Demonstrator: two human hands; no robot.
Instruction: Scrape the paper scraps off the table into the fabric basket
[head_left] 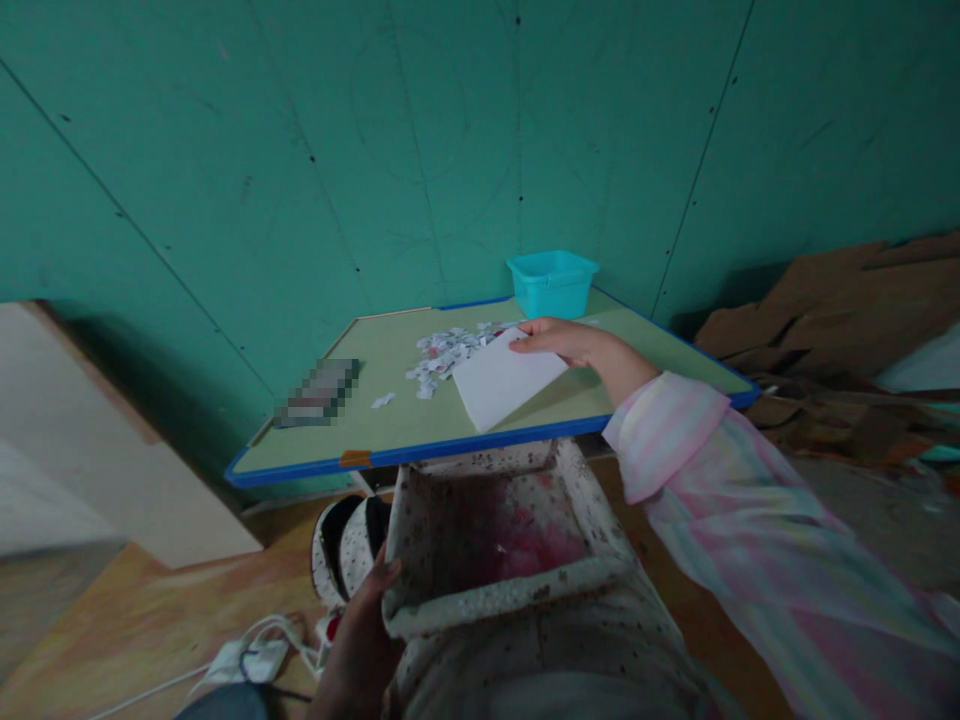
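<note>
My right hand [559, 342] is closed on a white card [504, 382], its thumb on top, over the pale green table [390, 420]. Just left of the card lies a pile of small white paper scraps [442, 355], and the card's left part reaches to the pile. Down below the table edge, my left hand [375, 610] grips the left rim of a speckled white bin [517, 600]. Inside the bin something reddish pink shows, too dim to make out.
A turquoise plastic basket [555, 285] stands at the table's back right. At the left lies a blurred flat object [319, 392]. Flattened cardboard [840, 310] leans at the right. A white power strip [247, 660] with cables is on the floor, near a dotted round object [349, 545].
</note>
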